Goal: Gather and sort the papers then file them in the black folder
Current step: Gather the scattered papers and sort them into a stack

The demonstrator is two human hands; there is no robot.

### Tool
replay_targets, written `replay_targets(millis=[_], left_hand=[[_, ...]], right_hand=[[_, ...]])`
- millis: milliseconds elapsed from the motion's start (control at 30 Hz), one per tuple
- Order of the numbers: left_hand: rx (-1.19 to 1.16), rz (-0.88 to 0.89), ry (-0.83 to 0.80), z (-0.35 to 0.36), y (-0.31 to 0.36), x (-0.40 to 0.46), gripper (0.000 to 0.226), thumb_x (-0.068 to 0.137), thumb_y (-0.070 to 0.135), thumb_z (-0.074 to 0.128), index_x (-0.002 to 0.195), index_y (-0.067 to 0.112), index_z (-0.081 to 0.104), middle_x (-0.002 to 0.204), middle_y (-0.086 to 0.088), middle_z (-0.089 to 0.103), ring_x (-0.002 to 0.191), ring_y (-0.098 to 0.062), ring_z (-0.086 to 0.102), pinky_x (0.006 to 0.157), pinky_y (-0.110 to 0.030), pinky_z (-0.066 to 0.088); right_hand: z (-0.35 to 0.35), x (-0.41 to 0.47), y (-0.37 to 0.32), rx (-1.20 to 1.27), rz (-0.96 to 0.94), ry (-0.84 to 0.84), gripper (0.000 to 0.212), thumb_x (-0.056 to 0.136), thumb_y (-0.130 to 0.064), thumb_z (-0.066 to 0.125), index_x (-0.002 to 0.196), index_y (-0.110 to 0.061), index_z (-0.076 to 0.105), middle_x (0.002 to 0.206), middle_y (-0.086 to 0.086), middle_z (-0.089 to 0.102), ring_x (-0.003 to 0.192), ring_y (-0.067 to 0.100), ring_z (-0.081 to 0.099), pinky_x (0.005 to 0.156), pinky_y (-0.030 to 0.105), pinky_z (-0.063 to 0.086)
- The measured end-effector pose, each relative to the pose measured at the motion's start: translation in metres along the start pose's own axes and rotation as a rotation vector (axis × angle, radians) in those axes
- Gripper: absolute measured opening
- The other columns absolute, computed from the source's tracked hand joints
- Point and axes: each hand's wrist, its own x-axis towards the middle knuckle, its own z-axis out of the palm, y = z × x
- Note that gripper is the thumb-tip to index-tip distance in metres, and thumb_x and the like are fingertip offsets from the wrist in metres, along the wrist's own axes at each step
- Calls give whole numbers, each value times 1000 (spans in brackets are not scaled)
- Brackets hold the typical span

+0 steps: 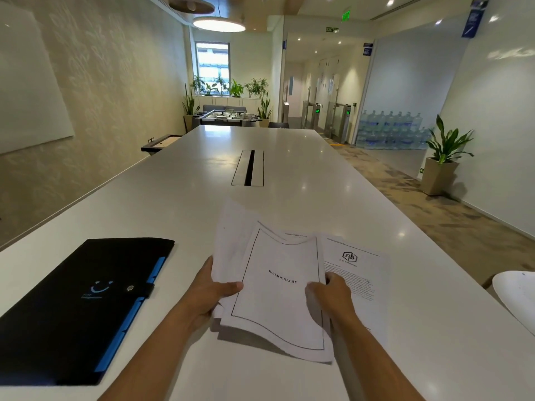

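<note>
A loose stack of white papers (278,308) is lifted slightly above the white table (185,180); its top sheet has a black border and the word BIBLIOGRAPHY. My left hand (212,290) grips the stack's left edge, thumb on top. My right hand (333,293) grips its right edge. Under the stack, to the right, a printed sheet with a logo (357,267) lies flat on the table. The black folder (84,308), closed with a snap strap and blue tabs along its right side, lies on the table to the left of my hands.
A cable slot (249,167) runs down the table's middle. A white rounded chair back (518,296) stands at the right edge. Beyond the table are a foosball table (225,115), potted plants (443,157) and stacked water bottles (390,130).
</note>
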Motion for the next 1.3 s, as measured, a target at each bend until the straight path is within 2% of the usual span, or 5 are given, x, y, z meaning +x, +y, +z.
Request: replay_targets(millis=[233, 433, 600, 1167, 1300], left_hand=[[-55, 172, -87, 8, 39, -5, 77, 67, 8, 86, 133, 22, 50, 121, -11, 67, 109, -31, 65, 86, -50, 56], [-34, 182, -165, 12, 45, -9, 80, 64, 17, 87, 134, 25, 49, 122, -10, 66, 110, -31, 65, 83, -47, 57], [42, 150, -210, 12, 35, -11, 80, 64, 12, 87, 133, 28, 50, 123, -6, 67, 113, -28, 63, 87, -43, 56], [159, 97, -196, 13, 27, -11, 77, 69, 9, 85, 127, 39, 44, 114, 24, 68, 106, 6, 62, 80, -15, 53], [255, 235, -12, 16, 35, -5, 65, 79, 14, 79, 134, 29, 47, 125, 5, 65, 115, -13, 62, 101, -42, 48]], right_hand=[[-13, 2, -6, 494, 55, -222, 46, 86, -17, 70, 128, -1, 58, 116, 17, 69, 105, 34, 67, 95, 48, 52], [-29, 5, 0, 791, 73, -474, 45, 76, -12, 73, 118, 0, 67, 118, 27, 66, 110, 45, 62, 96, 62, 46], [-39, 8, -3, 668, -59, -405, 43, 71, -6, 73, 114, -11, 67, 103, 12, 76, 88, 21, 74, 69, 35, 61], [-43, 15, 5, 423, -200, -360, 42, 82, -4, 73, 122, -8, 62, 109, 9, 75, 99, 27, 72, 78, 36, 59], [-47, 10, -16, 304, -376, -221, 34, 77, -20, 80, 109, -22, 69, 100, 2, 77, 92, 20, 73, 73, 31, 59]])
